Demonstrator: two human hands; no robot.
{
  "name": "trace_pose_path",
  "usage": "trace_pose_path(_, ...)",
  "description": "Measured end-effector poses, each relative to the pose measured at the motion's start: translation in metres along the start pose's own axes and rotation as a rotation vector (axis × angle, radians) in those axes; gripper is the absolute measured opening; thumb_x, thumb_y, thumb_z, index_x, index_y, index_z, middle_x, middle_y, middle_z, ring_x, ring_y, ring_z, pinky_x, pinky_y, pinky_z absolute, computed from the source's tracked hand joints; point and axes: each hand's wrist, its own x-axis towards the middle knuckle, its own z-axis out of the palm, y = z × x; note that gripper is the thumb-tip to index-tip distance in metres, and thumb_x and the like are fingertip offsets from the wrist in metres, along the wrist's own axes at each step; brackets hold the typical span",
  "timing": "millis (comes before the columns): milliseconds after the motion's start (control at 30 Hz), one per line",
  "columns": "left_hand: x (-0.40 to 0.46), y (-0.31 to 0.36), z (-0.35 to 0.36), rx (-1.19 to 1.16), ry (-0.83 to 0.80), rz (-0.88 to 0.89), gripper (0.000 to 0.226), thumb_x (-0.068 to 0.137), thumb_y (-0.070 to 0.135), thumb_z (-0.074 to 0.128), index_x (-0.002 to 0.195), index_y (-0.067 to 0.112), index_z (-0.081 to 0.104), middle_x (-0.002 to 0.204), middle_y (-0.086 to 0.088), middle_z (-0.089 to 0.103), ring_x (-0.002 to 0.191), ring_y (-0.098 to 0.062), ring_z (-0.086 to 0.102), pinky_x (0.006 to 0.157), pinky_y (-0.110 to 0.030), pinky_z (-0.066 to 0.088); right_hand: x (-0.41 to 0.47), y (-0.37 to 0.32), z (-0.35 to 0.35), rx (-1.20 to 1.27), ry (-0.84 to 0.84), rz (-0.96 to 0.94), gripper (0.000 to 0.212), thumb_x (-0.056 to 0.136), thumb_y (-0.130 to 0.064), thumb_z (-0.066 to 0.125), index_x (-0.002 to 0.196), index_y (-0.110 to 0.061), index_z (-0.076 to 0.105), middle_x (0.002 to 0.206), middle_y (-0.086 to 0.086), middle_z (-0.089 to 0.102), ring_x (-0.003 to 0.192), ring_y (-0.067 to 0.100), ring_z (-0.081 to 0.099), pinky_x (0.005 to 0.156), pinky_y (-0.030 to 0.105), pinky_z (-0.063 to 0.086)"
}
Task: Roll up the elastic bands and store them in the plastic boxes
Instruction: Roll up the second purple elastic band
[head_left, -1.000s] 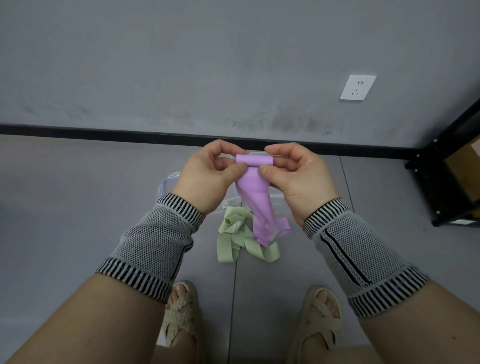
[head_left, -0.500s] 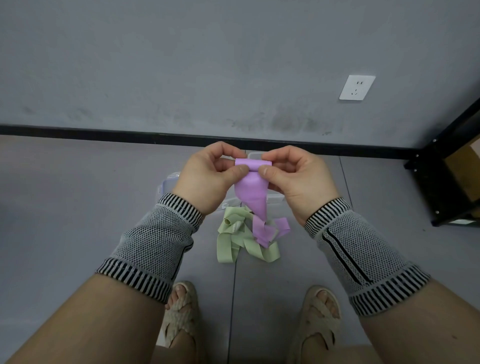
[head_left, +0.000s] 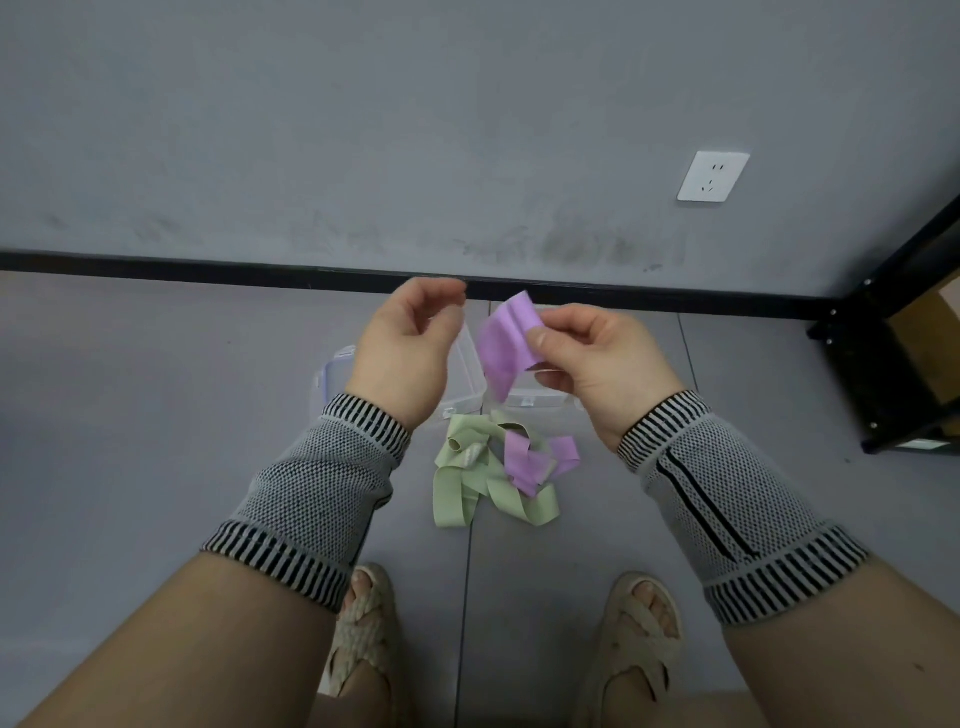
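The purple elastic band (head_left: 503, 345) hangs in the air above the clear plastic boxes (head_left: 470, 379), held at its upper end by the right hand (head_left: 597, 364). The thumb and forefinger of that hand pinch the band's right edge near the top; the remaining fingers (head_left: 558, 382) curl loosely beneath. The band's long axis runs downward and slightly toward the person: the free length drops from the pinch, and its tail lies crumpled on the floor (head_left: 156, 415) against the green elastic band (head_left: 467, 483).

The left hand (head_left: 410, 348) holds nothing. Its fingers are loosely curled and motion-blurred, and it sits just beside the band's left edge, apart from it.

The top end of the band appears flat, with no roll visible. Judged from this, rolling must begin at the pinched end. The deciding relation is lateral: the band lies to the right of the left hand, level with its fingertips, so the left hand is the one placed to take the free corner.

The boxes rest on the floor below and behind both hands, partly hidden.
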Motion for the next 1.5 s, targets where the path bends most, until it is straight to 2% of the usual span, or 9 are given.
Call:
trace_pose_path(167, 0.002, -0.005, -0.001, 0.033, 0.029, -0.125, 0.018, 0.092, 0.009, 0.051, 0.101, 0.019, 0.062, 0.102, 0.003, 0.066, 0.091, -0.014, 0.061, 0.077, -0.029, 0.049, 0.0, -0.005, 0.0, 0.328, 0.021, 0.05, 0.011, 0.094, -0.005, 0.053, 0.097, -0.012, 0.061, 0.086, 0.005, 0.066, 0.074, 0.013, 0.066, 0.075, 0.026, 0.057)
trace_pose_path(333, -0.008, 0.003, 0.003, -0.044, -0.212, -0.234, 0.032, 0.084, 0.022, 0.067, 0.113, 0.016, 0.056, 0.095, 0.001, 0.068, 0.079, -0.012, 0.063, 0.069, -0.031, 0.054, 0.001, -0.006, 0.001, 0.425, 0.063, 0.038, 0.01, 0.093, -0.004, 0.052, 0.095, -0.009, 0.061, 0.087, 0.007, 0.067, 0.077, 0.015, 0.066, 0.076, 0.031, 0.058)
trace_pose_path(467, -0.007, 0.004, 0.002, 0.058, -0.202, -0.154, 0.032, 0.08, 0.001, 0.068, 0.108, 0.011, 0.059, 0.078, -0.001, 0.068, 0.053, -0.002, 0.057, 0.05, -0.013, 0.044, 0.004, -0.001, -0.001, 0.346, 0.124, 0.043, 0.009, 0.093, -0.006, 0.055, 0.096, -0.011, 0.062, 0.09, 0.009, 0.067, 0.084, 0.023, 0.064, 0.082, 0.036, 0.056)
trace_pose_path(667, -0.005, 0.003, -0.002, 0.08, -0.231, -0.117, 0.026, 0.081, -0.004, 0.062, 0.1, 0.014, 0.065, 0.056, 0.009, 0.06, 0.042, 0.002, 0.049, 0.045, -0.009, 0.037, 0.005, 0.005, -0.002, 0.11, 0.17, -0.012, 0.011, 0.091, -0.009, 0.059, 0.09, -0.019, 0.064, 0.084, 0.008, 0.068, 0.08, 0.021, 0.065, 0.078, 0.034, 0.056)
trace_pose_path(867, -0.004, 0.003, -0.001, 0.005, -0.237, -0.162, 0.012, 0.076, 0.004, 0.069, 0.074, 0.011, 0.059, 0.071, -0.008, 0.056, 0.059, -0.012, 0.049, 0.055, -0.02, 0.044, 0.005, 0.007, 0.0, -0.036, 0.193, -0.048, 0.014, 0.09, -0.013, 0.062, 0.085, -0.026, 0.063, 0.08, 0.0, 0.069, 0.076, 0.014, 0.067, 0.067, 0.026, 0.052)
trace_pose_path(1000, -0.005, 0.006, -0.003, -0.199, -0.262, -0.238, 0.018, 0.084, 0.001, 0.061, 0.075, 0.015, 0.051, 0.088, -0.011, 0.063, 0.083, -0.019, 0.061, 0.072, -0.03, 0.049, 0.004, 0.006, -0.002, -0.017, 0.232, -0.042, 0.014, 0.088, -0.01, 0.063, 0.084, -0.024, 0.064, 0.078, -0.001, 0.069, 0.07, 0.009, 0.066, 0.064, 0.022, 0.05)
trace_pose_path(1133, -0.006, 0.007, -0.007, -0.27, -0.332, -0.255, 0.022, 0.077, -0.001, 0.066, 0.087, 0.013, 0.052, 0.076, -0.001, 0.069, 0.078, -0.016, 0.067, 0.066, -0.026, 0.05, 0.007, 0.008, -0.007, 0.079, 0.248, 0.022, 0.01, 0.088, -0.01, 0.064, 0.087, -0.02, 0.066, 0.08, 0.003, 0.071, 0.074, 0.015, 0.069, 0.072, 0.031, 0.056)
trace_pose_path(1267, -0.009, 0.006, -0.003, -0.127, -0.414, -0.19, 0.035, 0.08, -0.01, 0.062, 0.102, 0.017, 0.054, 0.082, 0.003, 0.07, 0.066, -0.01, 0.058, 0.055, -0.019, 0.044, 0.007, 0.007, -0.004, 0.165, 0.258, 0.057, 0.007, 0.088, -0.006, 0.063, 0.092, -0.012, 0.066, 0.085, 0.009, 0.071, 0.08, 0.022, 0.07, 0.074, 0.035, 0.058)
trace_pose_path(1500, -0.013, 0.004, 0.003, 0.211, -0.401, 0.128, 0.054, 0.077, 0.001, 0.071, 0.115, 0.031, 0.048, 0.083, 0.01, 0.064, 0.087, -0.006, 0.063, 0.08, -0.025, 0.053, 0.004, -0.001, -0.002, 0.354, 0.269, 0.127, 0.006, 0.09, -0.003, 0.059, 0.088, -0.007, 0.063, 0.081, 0.01, 0.067, 0.075, 0.019, 0.068, 0.068, 0.029, 0.059)
